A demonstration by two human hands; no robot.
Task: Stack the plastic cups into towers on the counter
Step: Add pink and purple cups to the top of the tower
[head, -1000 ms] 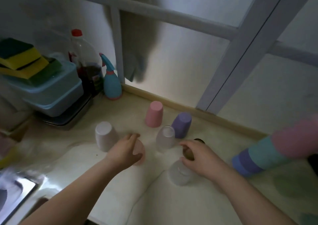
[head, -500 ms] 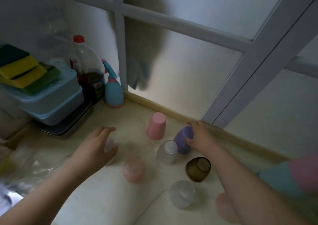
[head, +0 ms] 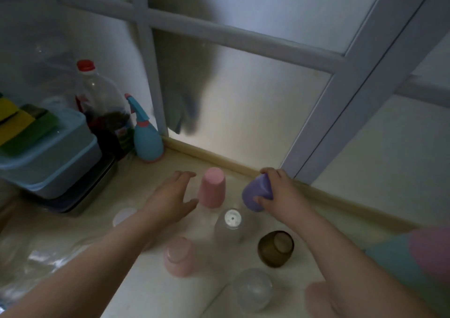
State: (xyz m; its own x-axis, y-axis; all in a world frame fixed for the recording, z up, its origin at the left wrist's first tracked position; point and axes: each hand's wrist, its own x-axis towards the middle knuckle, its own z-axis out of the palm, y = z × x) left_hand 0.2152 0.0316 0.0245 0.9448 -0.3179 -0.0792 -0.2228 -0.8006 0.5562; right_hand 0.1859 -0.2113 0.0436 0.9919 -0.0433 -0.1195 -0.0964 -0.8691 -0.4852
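Note:
My right hand (head: 277,191) grips a purple cup (head: 255,192), tilted and lifted near the back ledge. My left hand (head: 168,201) is open with fingers spread, just left of an upturned pink cup (head: 211,187) and not touching it. Other upturned cups stand on the counter: a white one (head: 123,216) partly behind my left forearm, a clear one (head: 230,225), a pale pink one (head: 179,257), a brown one (head: 276,248) and a clear one (head: 253,289) nearest me. A nested stack of cups (head: 414,254) in pink and teal lies at the right edge.
At the back left stand a teal spray bottle (head: 146,140), a red-capped bottle (head: 102,113) and stacked blue containers (head: 48,152) with sponges (head: 22,125) on top. A frosted window (head: 243,113) and its ledge (head: 316,191) bound the counter behind. Crinkled clear plastic (head: 36,257) lies at the left.
My right hand closed on the purple cup and tipped it up off the counter. My left hand moved from the white cup toward the pink cup. The camera tilted closer.

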